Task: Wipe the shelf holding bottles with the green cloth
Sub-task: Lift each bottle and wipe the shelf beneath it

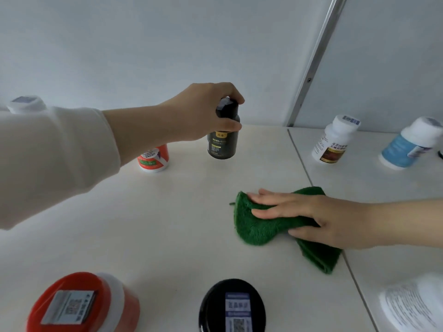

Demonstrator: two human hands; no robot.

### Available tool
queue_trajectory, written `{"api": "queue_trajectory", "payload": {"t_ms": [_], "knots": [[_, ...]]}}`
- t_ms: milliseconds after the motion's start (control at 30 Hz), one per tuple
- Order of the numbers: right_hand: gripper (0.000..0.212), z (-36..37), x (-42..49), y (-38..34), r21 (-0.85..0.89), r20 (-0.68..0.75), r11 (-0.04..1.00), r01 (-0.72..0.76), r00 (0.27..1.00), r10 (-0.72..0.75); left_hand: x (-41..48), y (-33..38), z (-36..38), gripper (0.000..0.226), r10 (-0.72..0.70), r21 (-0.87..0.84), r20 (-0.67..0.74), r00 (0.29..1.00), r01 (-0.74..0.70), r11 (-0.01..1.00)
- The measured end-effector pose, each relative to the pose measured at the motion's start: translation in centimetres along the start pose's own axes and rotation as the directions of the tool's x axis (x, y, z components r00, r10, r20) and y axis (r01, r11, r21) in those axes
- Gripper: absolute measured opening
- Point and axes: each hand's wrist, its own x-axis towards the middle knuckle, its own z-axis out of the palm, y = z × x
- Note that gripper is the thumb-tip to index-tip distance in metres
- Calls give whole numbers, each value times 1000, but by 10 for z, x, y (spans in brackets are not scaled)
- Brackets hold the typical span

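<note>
Your white shelf [155,224] carries bottles along its back and front. The green cloth [257,230] lies bunched right of the middle, with your right hand [311,216] pressed flat on it, fingers straight. Your left hand [203,113] grips the black bottle [223,146] by its cap, near the back wall.

Left hand [203,111] grips the black bottle [223,137]; right hand [309,216] presses the green cloth [259,231] on the shelf [167,224].

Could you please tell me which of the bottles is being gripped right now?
The black bottle at the back: the left hand grips its cap. No other is touched; the right hand presses the green cloth.
</note>
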Motion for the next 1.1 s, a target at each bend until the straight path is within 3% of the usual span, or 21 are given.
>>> {"api": "queue_trajectory", "payload": {"t_ms": [67,133,233,300,400,567,700,800,900,1000,1100], "knots": [[63,-2,-5,-4,13,-16,999,-31,999,31,0,2,9,42,3,-2,41,999,-3,1000],[59,-8,-2,-8,63,-142,995,-75,986,84,1,2,15,42,-2,3,72,997,2,1000],[51,-22,7,-9,167,-416,971,-171,881,227,1,0,22,44,-1,12,96,995,0,1000],[50,-30,14,-4,141,-494,953,-267,816,302,2,-1,24,44,0,5,100,995,-1,1000],[51,-32,27,5,43,-373,916,-398,845,384,2,-1,27,46,7,35,103,995,-11,999],[52,-26,27,0,29,-305,905,-424,859,412,-6,4,30,64,-30,115,124,992,16,993],[53,-13,16,-15,-43,-244,895,-444,874,421,-28,26,11,61,-23,94,14,1000,21,995],[56,-6,18,-29,-148,-257,871,-468,869,423,-56,54,-8,42,-1,-32,-37,999,0,999],[58,2,26,-36,-185,-316,834,-519,835,450,-99,80,-15,34,10,-109,29,1000,-6,994],[43,14,31,-42,-167,-415,821,-546,794,444,-151,88,-4,41,-6,-121,120,993,21,992],[61,22,31,-45,-85,-460,836,-542,766,450,-186,83,19,52,-61,-33,163,985,67,997]]}}
